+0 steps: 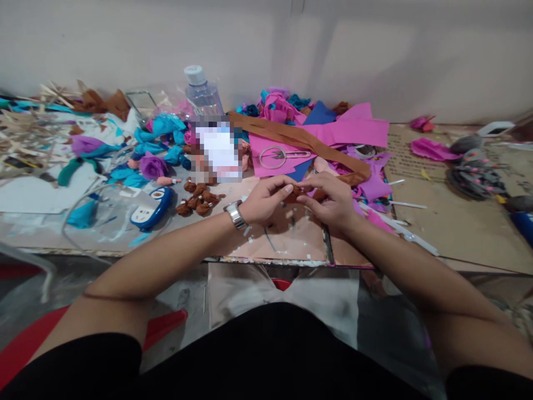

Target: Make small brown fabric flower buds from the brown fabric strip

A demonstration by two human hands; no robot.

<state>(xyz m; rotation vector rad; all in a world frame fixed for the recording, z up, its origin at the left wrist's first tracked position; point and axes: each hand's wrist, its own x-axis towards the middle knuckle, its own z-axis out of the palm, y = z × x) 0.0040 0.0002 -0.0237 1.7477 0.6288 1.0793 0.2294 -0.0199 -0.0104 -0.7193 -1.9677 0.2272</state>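
Note:
My left hand and my right hand meet over the table's front, fingers curled. Between their fingertips they pinch a small piece of brown stretchy fabric, which seems to continue into a long brown fabric strip running up and left. A silver wristwatch is on my left wrist. Several finished brown fabric buds lie just left of my left hand. Silver scissors rest on pink cloth right behind my hands.
Teal and purple fabric flowers and scraps crowd the left. A plastic water bottle stands at the back. A blue and white gadget lies at front left. White sticks lie to the right; dark cords sit far right.

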